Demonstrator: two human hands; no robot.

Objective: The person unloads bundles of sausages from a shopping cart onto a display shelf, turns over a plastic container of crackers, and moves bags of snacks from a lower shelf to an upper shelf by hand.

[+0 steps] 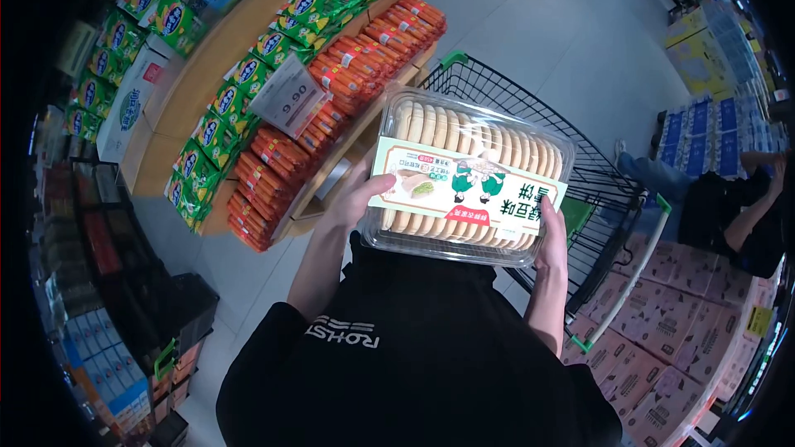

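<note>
Though askew, “绿豆味” across biscuit box [469,182]

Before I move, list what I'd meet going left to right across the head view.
Blue-and-white boxes → price sign → left hand → clear biscuit package → pink cartons.

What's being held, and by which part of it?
A clear plastic box of biscuits, held by its two short ends: the left hand at one, the right hand at the other.
</note>
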